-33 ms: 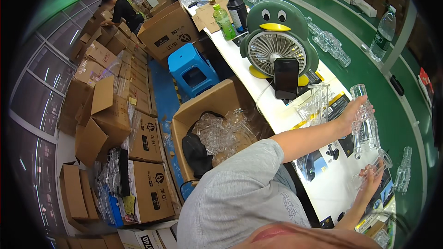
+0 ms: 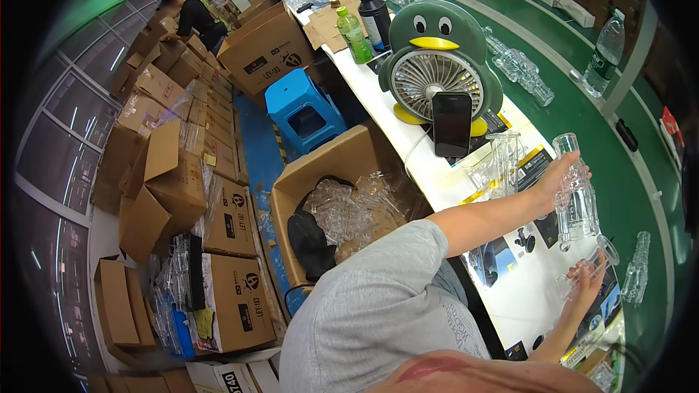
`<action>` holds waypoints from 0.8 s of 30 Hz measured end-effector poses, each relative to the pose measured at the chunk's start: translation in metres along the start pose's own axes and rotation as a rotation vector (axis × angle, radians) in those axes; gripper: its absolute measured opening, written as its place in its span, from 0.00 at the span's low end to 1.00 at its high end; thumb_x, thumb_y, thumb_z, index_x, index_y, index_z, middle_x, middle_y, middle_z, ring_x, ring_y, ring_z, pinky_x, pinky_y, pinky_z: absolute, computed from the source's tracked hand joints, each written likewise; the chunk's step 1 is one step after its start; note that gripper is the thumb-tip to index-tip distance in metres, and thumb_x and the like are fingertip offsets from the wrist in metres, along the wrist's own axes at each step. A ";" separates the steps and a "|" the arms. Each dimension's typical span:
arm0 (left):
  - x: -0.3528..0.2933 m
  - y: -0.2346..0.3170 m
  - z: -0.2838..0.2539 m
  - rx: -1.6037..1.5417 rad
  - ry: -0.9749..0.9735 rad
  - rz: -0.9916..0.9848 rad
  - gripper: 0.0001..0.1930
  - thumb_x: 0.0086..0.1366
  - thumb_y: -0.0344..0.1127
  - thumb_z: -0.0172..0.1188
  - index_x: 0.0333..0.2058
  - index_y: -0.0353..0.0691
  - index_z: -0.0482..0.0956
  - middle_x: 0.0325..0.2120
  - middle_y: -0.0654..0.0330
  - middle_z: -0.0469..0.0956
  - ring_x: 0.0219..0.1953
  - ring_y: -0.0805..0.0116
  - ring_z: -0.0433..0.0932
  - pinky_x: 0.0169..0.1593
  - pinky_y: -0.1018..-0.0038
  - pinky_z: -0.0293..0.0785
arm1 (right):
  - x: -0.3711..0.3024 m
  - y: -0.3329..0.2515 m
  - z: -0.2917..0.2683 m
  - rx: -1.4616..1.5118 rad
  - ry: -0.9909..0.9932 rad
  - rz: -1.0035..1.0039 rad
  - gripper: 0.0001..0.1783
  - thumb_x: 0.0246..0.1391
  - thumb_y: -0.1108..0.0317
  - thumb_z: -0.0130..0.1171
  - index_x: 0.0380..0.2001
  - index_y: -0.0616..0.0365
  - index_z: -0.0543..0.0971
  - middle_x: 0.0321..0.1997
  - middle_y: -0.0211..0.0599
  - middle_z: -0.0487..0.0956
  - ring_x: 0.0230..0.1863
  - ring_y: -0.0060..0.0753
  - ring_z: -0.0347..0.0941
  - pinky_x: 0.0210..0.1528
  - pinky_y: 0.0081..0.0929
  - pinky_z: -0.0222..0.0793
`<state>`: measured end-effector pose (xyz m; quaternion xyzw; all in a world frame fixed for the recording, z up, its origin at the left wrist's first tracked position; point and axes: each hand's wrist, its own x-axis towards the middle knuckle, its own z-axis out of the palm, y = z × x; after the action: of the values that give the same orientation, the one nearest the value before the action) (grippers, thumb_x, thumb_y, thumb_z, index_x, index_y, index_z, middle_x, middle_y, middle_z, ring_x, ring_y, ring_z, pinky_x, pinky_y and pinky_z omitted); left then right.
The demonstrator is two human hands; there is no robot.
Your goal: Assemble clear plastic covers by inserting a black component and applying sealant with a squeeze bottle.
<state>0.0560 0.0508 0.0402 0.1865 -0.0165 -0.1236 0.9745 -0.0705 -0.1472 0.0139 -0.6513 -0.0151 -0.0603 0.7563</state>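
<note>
My left hand (image 2: 559, 183) is wrapped round the neck of a clear, tube-shaped glass vessel (image 2: 579, 211), which stands nearly upright over the right edge of the white table. Just below it, my right hand (image 2: 585, 282) grips a smaller clear glass piece with a round, disc-like end (image 2: 609, 250). The two glass parts are close together; whether they touch, I cannot tell. Left of my left hand, more clear glass vessels (image 2: 504, 164) stand on the table.
A penguin-shaped fan (image 2: 437, 65) with a black phone (image 2: 451, 124) leaning on it stands farther along the white table (image 2: 510, 306). Glassware (image 2: 636, 269) lies on the green surface at right. An open carton (image 2: 291, 185) of glass pieces and a blue stool (image 2: 302, 109) are at left.
</note>
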 end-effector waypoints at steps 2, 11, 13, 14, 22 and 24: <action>0.001 -0.001 -0.003 0.002 -0.016 0.007 0.19 0.57 0.50 0.57 0.37 0.43 0.64 0.33 0.58 0.72 0.39 0.66 0.74 0.39 0.64 0.75 | 0.000 -0.001 0.002 -0.024 0.022 0.008 0.38 0.45 0.62 0.60 0.58 0.58 0.58 0.29 0.33 0.68 0.24 0.23 0.65 0.28 0.18 0.63; 0.000 0.001 -0.001 -0.001 -0.007 0.006 0.19 0.57 0.50 0.57 0.37 0.43 0.64 0.33 0.58 0.72 0.40 0.66 0.74 0.40 0.63 0.75 | 0.000 -0.001 0.001 -0.003 0.023 0.022 0.37 0.44 0.63 0.60 0.58 0.58 0.58 0.29 0.33 0.68 0.25 0.23 0.64 0.28 0.18 0.63; 0.002 0.000 -0.002 -0.002 -0.006 0.001 0.19 0.57 0.50 0.57 0.37 0.43 0.65 0.33 0.58 0.72 0.40 0.66 0.74 0.40 0.63 0.75 | 0.000 -0.004 0.004 -0.010 0.027 0.021 0.37 0.44 0.63 0.60 0.58 0.58 0.58 0.29 0.33 0.68 0.24 0.22 0.64 0.28 0.18 0.63; 0.003 0.000 -0.003 0.005 -0.010 0.005 0.19 0.57 0.50 0.57 0.37 0.43 0.64 0.33 0.58 0.72 0.40 0.66 0.74 0.40 0.63 0.75 | -0.001 -0.005 0.005 -0.017 0.031 0.021 0.37 0.44 0.63 0.60 0.58 0.58 0.58 0.29 0.33 0.68 0.24 0.22 0.64 0.28 0.18 0.63; -0.001 0.000 0.002 -0.002 0.021 0.022 0.18 0.55 0.50 0.59 0.33 0.45 0.66 0.28 0.61 0.72 0.33 0.69 0.75 0.35 0.67 0.76 | -0.001 -0.006 0.007 -0.016 0.044 0.025 0.37 0.44 0.63 0.60 0.57 0.59 0.58 0.28 0.33 0.68 0.23 0.22 0.64 0.28 0.19 0.64; -0.001 -0.001 -0.001 0.014 0.004 0.009 0.20 0.56 0.51 0.57 0.36 0.42 0.65 0.32 0.59 0.72 0.39 0.66 0.74 0.40 0.64 0.75 | -0.001 -0.005 0.006 -0.005 0.047 0.028 0.37 0.44 0.64 0.60 0.57 0.59 0.58 0.28 0.33 0.68 0.23 0.22 0.64 0.28 0.19 0.64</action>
<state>0.0552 0.0500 0.0389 0.1934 -0.0160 -0.1189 0.9738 -0.0720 -0.1417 0.0198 -0.6516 0.0120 -0.0652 0.7557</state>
